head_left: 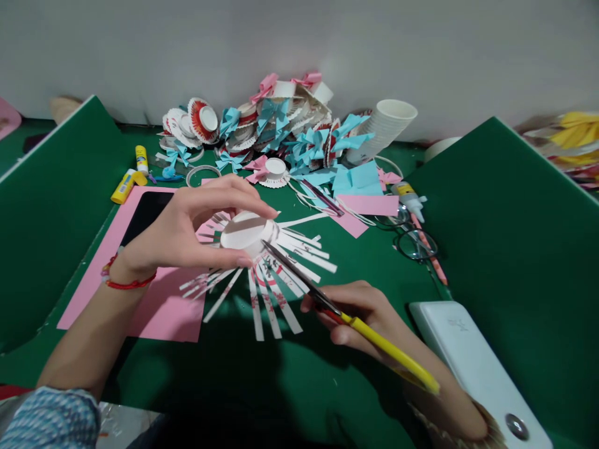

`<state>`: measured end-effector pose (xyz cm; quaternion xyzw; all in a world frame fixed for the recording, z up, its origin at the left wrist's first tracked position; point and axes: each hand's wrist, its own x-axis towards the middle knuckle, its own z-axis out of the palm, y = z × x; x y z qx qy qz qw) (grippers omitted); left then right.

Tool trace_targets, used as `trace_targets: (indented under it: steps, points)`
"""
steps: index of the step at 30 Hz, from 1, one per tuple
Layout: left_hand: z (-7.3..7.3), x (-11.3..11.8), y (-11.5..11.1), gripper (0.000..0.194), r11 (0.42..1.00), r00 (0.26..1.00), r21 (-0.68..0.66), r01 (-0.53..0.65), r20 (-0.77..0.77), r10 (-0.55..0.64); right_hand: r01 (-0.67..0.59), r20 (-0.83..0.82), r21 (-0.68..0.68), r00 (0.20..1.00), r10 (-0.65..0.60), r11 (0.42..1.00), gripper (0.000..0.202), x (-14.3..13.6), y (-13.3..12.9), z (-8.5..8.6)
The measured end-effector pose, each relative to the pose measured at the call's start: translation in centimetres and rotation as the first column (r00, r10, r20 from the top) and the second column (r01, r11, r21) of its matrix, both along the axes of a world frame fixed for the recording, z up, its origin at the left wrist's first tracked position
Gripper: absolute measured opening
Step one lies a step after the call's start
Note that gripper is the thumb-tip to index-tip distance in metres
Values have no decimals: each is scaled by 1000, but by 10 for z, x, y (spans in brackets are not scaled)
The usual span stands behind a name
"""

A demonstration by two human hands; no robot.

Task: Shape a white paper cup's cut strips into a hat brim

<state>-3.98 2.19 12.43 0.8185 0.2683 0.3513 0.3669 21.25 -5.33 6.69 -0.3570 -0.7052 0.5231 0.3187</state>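
Observation:
A paper cup [244, 232], its wall slit into many strips that fan outward, hangs bottom up above the green table. My left hand [206, 218] grips it by the base, thumb on the near side and fingers on the far side. Scissors [327, 302] with yellow handles are in my right hand [358, 312]. Their blade tips reach the cup close to its base, among the strips. Pink flower print shows on several strips. Under my left hand lies pink paper [173, 312] with a dark phone [146, 215] on it.
Paper cup crafts with blue and pink bows [281, 131] are heaped along the wall. A stack of paper cups [390, 125] leans beside them. Glue sticks [124, 186] stand left; eyeglasses [416, 243] and a white case [477, 368] lie right. Green partitions [515, 237] flank the table.

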Motion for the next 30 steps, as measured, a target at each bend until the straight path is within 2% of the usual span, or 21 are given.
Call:
trace_targets:
  steps: [10,15,20,25,30]
  points:
    - [1,-2,0,42,997,1000,-71,14,-13,-15,-49,-36,25,998,50,998,52,0,2,2]
    - [1,-2,1,42,998,998,-19,56,-7,-56,-85,-45,-12,995,85,996,51,1,1,0]
    - [0,-2,1,42,997,997,20,78,2,-78,-71,-30,18,997,72,997,49,1,-1,-2]
    - [-6,-3,4,41,998,997,1,68,18,-68,-44,7,49,999,44,998,45,2,-1,-2]
    - [-17,-3,10,42,995,997,-84,55,59,-50,-3,39,4,999,3,1000,40,1,1,-2]
